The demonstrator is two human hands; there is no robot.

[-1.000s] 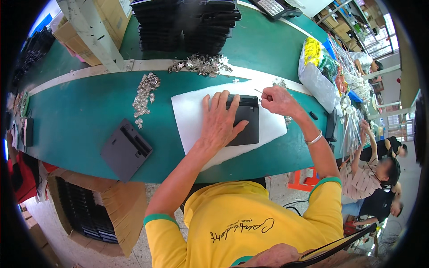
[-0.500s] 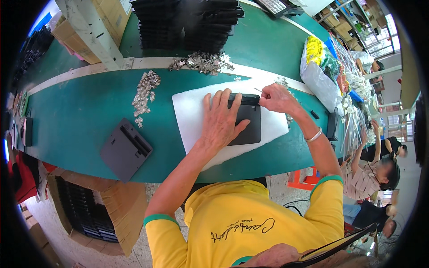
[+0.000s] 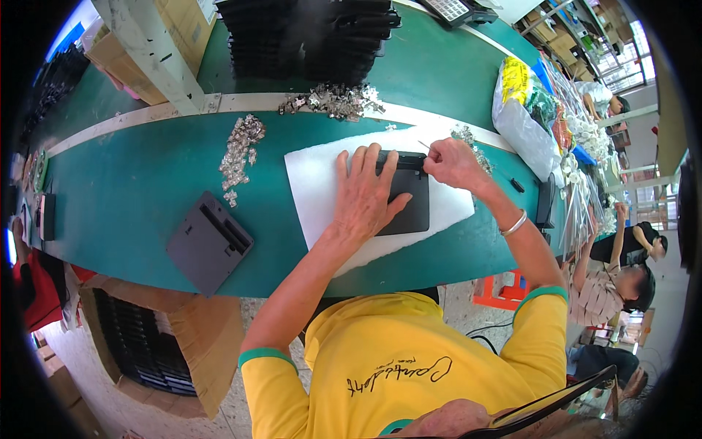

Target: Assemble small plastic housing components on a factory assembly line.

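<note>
A dark grey plastic panel (image 3: 411, 205) with a raised black slotted bar along its far edge lies on a white foam sheet (image 3: 307, 194). My left hand (image 3: 358, 194) rests flat on the panel, fingers spread over the bar and thumb apart. At the bar's right end, the fingers of my right hand (image 3: 453, 162) are pinched around a thin metal rod (image 3: 424, 145) whose tip points up and left. Its other end is hidden in my fingers. A similar grey panel (image 3: 208, 245) lies to the left on the green table.
Small metal clips (image 3: 238, 154) lie in heaps left of and beyond the sheet. A tall stack of black parts (image 3: 307, 40) stands farther back. Plastic bags (image 3: 523, 121) lie at the right. Below the table's left edge, a carton (image 3: 201, 344) holds black parts. People sit farther right.
My hands keep nearly the same places on the panel. The whole view has shifted slightly. At the far right, a person in dark clothing has bent lower.
</note>
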